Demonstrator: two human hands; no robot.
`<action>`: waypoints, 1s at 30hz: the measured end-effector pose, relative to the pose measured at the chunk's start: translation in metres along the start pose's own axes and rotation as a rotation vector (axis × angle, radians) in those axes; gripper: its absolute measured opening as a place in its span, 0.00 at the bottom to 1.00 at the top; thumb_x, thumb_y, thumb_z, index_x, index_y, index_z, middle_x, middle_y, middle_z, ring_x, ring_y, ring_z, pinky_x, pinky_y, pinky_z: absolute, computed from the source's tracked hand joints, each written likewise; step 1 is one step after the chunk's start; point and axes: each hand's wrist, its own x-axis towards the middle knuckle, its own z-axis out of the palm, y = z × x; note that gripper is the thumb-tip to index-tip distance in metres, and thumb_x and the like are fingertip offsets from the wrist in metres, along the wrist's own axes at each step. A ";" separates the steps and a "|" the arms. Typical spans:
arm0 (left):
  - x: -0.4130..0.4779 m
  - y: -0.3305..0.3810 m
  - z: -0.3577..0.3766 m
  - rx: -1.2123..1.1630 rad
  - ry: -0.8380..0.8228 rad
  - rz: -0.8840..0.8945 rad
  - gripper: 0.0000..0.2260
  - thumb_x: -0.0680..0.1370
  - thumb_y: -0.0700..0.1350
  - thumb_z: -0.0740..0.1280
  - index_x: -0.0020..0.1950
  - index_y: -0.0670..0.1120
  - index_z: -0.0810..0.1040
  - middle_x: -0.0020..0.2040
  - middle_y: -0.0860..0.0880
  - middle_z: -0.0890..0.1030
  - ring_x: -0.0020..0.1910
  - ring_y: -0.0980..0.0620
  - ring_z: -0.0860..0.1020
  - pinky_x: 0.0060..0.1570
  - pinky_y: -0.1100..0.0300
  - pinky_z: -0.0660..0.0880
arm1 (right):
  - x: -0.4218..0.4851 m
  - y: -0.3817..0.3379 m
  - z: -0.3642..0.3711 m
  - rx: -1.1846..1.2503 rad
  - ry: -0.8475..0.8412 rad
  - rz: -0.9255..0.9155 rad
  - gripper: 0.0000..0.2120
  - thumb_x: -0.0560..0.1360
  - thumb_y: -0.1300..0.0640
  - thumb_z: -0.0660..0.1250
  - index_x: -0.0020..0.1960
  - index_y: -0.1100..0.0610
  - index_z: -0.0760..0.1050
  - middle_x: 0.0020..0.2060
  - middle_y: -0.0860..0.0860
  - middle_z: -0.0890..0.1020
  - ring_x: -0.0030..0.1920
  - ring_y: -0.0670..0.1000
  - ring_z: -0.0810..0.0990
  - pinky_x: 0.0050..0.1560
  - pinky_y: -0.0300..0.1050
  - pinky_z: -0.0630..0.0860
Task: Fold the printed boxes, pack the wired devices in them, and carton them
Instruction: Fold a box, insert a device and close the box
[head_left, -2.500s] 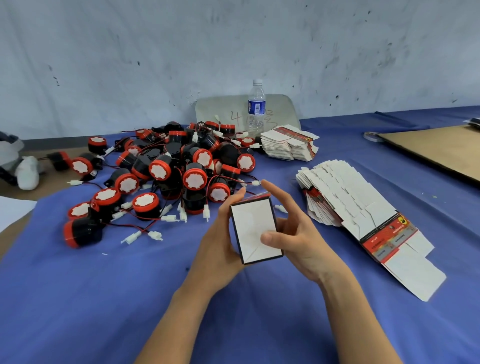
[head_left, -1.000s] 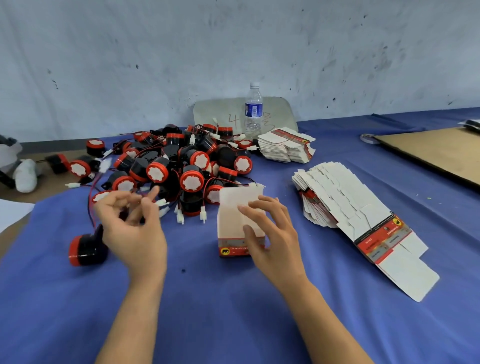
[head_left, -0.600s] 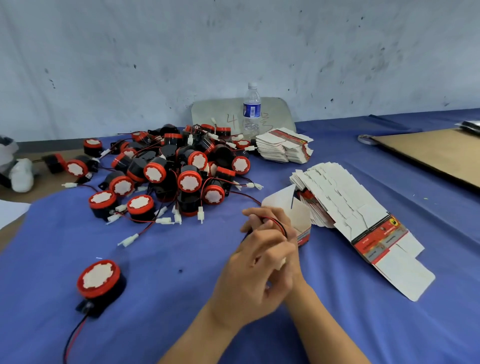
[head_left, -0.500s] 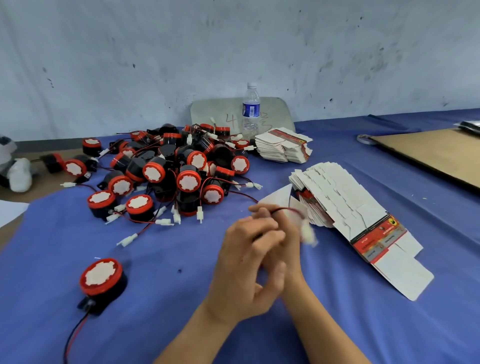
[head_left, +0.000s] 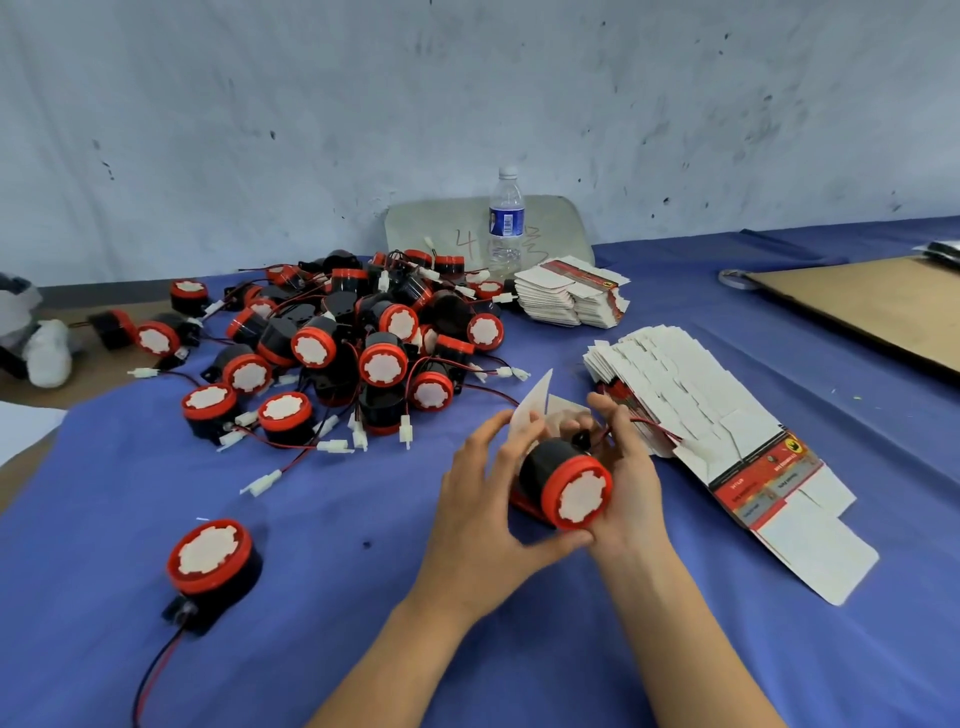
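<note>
A pale grey-white wall (head_left: 467, 104), scuffed and flecked with dark marks, is seen well beyond the left hand (head_left: 483, 499) and is evenly lit. The desk (head_left: 88, 384) is covered by a blue cloth (head_left: 337, 623), its bare brown top being exposed only far to the left of that hand. A grey board (head_left: 431, 228) is leaned against the wall, and a brown cardboard sheet (head_left: 872, 306) is laid well to the right of the right hand (head_left: 631, 483).
</note>
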 end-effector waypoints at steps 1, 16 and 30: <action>0.000 0.000 0.000 0.001 0.006 0.002 0.38 0.66 0.69 0.67 0.73 0.63 0.58 0.76 0.58 0.55 0.74 0.55 0.59 0.68 0.48 0.67 | 0.000 0.000 -0.001 0.002 -0.017 0.011 0.07 0.72 0.52 0.67 0.41 0.55 0.79 0.33 0.49 0.73 0.35 0.49 0.75 0.49 0.48 0.76; -0.007 -0.011 0.003 -0.303 0.068 -0.213 0.32 0.64 0.61 0.68 0.67 0.63 0.66 0.60 0.70 0.75 0.58 0.66 0.75 0.54 0.74 0.72 | -0.013 0.017 0.003 -1.144 -0.175 -0.657 0.12 0.78 0.63 0.65 0.46 0.48 0.81 0.36 0.46 0.83 0.42 0.51 0.82 0.47 0.45 0.77; 0.000 -0.011 -0.005 -0.138 0.106 -0.260 0.23 0.72 0.54 0.73 0.65 0.54 0.72 0.58 0.59 0.79 0.57 0.61 0.76 0.54 0.64 0.76 | -0.013 0.015 -0.002 -1.034 -0.025 -0.672 0.21 0.76 0.71 0.62 0.45 0.46 0.82 0.39 0.43 0.85 0.40 0.42 0.81 0.39 0.31 0.74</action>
